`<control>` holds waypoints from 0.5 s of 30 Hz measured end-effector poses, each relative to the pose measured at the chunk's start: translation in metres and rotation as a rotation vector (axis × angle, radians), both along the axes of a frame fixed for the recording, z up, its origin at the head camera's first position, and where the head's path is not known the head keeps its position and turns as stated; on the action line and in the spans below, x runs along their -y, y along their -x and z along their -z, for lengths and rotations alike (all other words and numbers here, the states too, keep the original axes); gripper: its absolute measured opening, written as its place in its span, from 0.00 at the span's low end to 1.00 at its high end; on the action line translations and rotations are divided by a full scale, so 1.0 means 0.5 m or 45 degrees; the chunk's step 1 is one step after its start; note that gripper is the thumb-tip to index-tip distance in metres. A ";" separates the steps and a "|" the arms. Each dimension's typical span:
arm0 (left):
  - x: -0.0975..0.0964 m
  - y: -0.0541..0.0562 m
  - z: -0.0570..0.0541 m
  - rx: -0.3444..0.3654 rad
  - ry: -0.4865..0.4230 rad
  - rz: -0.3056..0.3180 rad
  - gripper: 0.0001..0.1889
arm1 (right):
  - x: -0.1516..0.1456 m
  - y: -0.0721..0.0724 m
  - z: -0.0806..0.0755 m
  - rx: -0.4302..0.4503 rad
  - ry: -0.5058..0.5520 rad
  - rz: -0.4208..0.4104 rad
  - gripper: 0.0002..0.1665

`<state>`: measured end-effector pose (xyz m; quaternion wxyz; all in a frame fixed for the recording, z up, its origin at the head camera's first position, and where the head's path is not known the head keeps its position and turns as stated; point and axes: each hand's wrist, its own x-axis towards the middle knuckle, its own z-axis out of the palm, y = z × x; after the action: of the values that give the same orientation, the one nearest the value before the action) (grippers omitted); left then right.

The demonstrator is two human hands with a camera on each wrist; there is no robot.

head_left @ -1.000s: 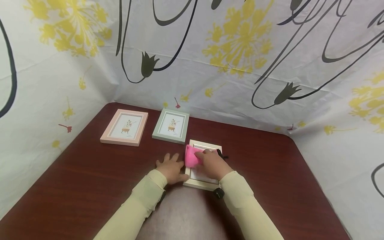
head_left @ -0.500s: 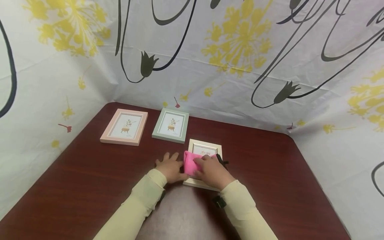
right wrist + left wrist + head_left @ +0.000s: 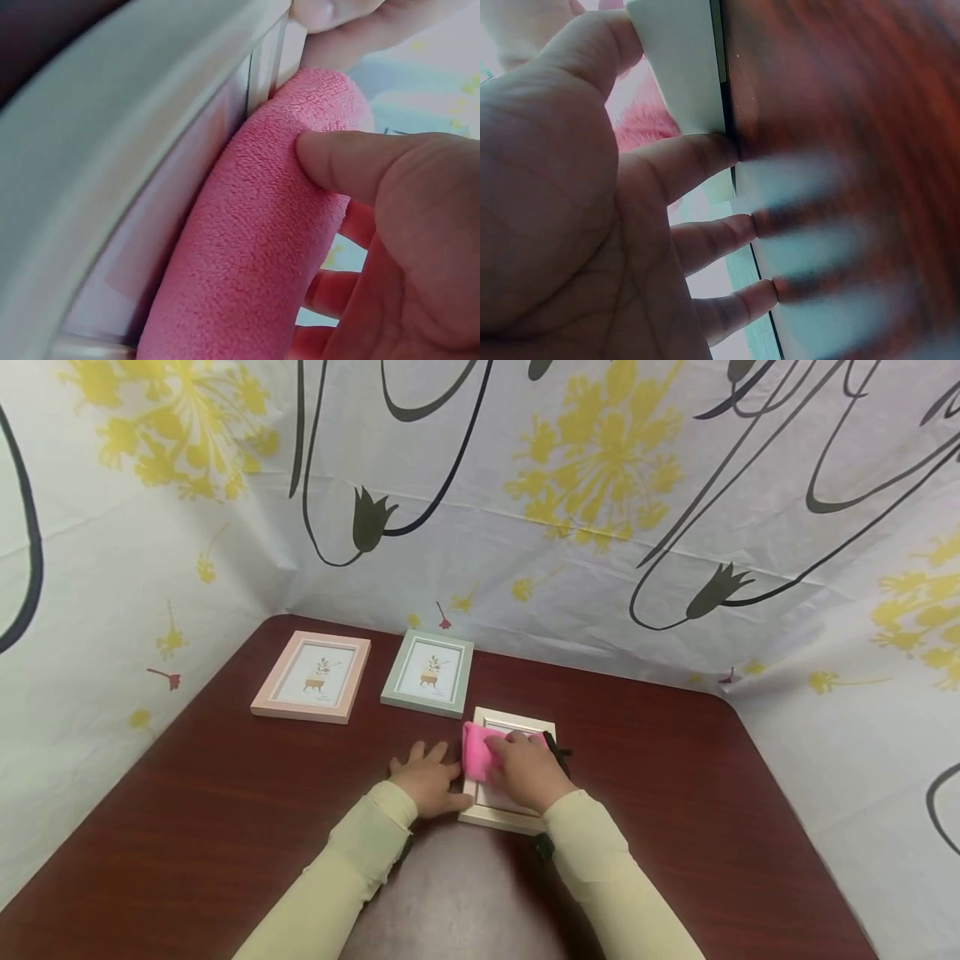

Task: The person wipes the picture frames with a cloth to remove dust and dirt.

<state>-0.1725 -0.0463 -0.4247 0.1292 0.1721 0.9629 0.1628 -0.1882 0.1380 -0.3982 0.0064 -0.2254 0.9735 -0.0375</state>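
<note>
While the cream frame (image 3: 498, 819) is lying face up on the dark red table (image 3: 225, 793), just right of and below the head view's centre, the left hand (image 3: 426, 787) is resting beside it, fingers spread apart, thumb touching its left edge. The right hand (image 3: 534, 772) is gripping a pink cloth (image 3: 477, 753) between thumb and fingers, over the frame's upper part. The step in hand is apparently wiping; the next move is probably calling for even, light pressure down the uncovered lower pane (image 3: 495, 796). Farther off, left of centre, the green frame (image 3: 429, 672) and the peach frame (image 3: 311, 677) are lying flat; behind, a patterned sheet (image 3: 480, 585) is hanging.
</note>
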 end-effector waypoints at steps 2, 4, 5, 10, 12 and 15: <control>0.000 0.000 0.001 0.004 0.004 -0.001 0.34 | 0.001 0.013 -0.001 0.019 -0.006 0.029 0.24; 0.000 0.000 0.001 0.006 0.006 -0.002 0.34 | 0.002 0.025 0.000 0.039 -0.002 0.060 0.25; 0.000 0.000 0.000 0.006 0.007 -0.002 0.34 | 0.002 0.031 0.000 0.052 0.003 0.078 0.25; -0.001 -0.002 -0.002 0.010 0.014 -0.001 0.35 | 0.005 0.050 -0.001 0.123 0.038 0.154 0.27; -0.001 -0.002 -0.003 0.011 0.017 -0.001 0.35 | 0.007 0.054 -0.002 0.139 0.051 0.166 0.27; -0.001 -0.002 -0.002 0.010 0.018 0.001 0.35 | 0.008 0.056 -0.004 0.155 0.061 0.177 0.27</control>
<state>-0.1717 -0.0459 -0.4236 0.1342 0.1709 0.9634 0.1567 -0.2164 0.1340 -0.3961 0.0575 -0.1548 0.9834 -0.0746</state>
